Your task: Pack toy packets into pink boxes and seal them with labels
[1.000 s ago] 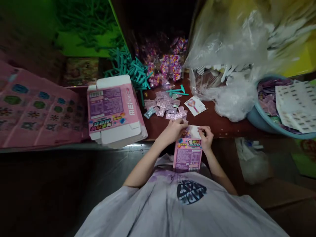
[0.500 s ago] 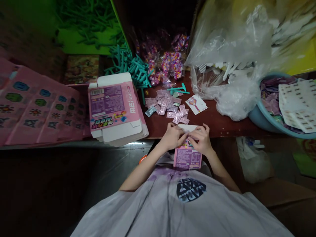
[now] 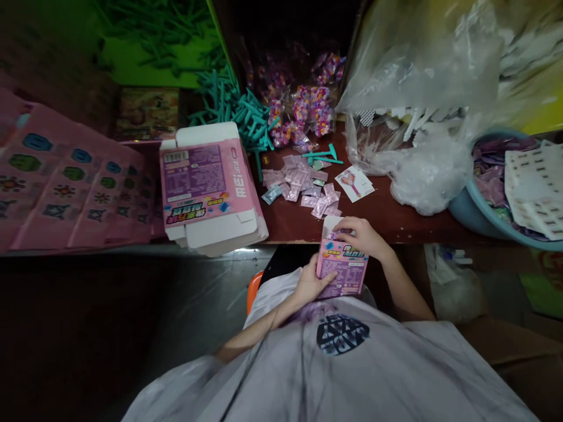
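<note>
I hold a small pink printed box [image 3: 345, 269] upright in front of my chest, just below the table edge. My left hand [image 3: 313, 285] grips its lower left side, thumb on the front face. My right hand [image 3: 357, 233] is closed over the top end, fingers on the white top flap. On the brown table [image 3: 387, 220] right behind the box lie several small pink sachets [image 3: 303, 186] and a white card with a pink heart wand [image 3: 354, 183].
A stack of flat pink box blanks [image 3: 209, 190] lies at left, beside large pink printed sheets [image 3: 65, 193]. Teal plastic sticks [image 3: 244, 114] and bags of pink beads [image 3: 303, 114] are behind. Clear plastic bags [image 3: 417, 117] and a blue basin [image 3: 492, 220] stand at right.
My left hand has dropped from the box's top to its lower left side. The box has come lower and closer to my chest, and my right hand now covers the top alone.
</note>
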Demonstrator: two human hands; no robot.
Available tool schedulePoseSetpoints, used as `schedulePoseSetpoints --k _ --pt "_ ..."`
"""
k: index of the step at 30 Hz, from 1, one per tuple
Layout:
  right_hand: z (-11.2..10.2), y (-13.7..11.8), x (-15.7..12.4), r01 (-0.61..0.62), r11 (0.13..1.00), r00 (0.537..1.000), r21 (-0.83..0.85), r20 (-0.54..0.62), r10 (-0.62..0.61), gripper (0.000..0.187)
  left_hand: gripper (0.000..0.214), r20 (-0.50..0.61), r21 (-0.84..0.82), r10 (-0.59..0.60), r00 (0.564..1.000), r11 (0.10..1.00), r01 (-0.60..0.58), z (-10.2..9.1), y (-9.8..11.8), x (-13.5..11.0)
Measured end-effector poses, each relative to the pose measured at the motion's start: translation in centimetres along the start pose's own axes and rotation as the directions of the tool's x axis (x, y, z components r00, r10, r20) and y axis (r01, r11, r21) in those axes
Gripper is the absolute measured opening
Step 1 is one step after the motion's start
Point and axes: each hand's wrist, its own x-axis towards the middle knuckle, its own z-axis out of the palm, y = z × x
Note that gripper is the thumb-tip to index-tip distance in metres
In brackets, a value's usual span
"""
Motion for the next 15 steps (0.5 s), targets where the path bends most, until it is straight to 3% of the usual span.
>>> schedulePoseSetpoints --k 2,8,13,15 --pt "-0.6 -0.3 0.5 0.031 0.999 0.996 -0.023 0.086 -0.029 0.014 0.044 0.104 0.011 -0.070 0.992 0.998 0.069 -0.5 0.3 0.4" --pt "-1.5 -2.0 1.9 0.002 0.916 0.980 -0.402 0.183 0.079 0.025 0.045 0.131 0.115 -0.089 0.987 0.991 0.074 -0.5 0.1 0.8" --pt "-1.1 -1.3 3.4 0.039 0.978 0.908 -0.205 0.416 0.051 0.022 0.042 0.168 0.134 -0.069 0.983 0.990 0.047 -0.6 -0.3 0.7" --pt "-1.0 -1.0 3.5 0.023 0.995 0.931 -0.098 0.366 0.015 0.015 0.042 0.163 0.130 -0.067 0.984 0.990 0.046 -0.8 -0.5 0.6"
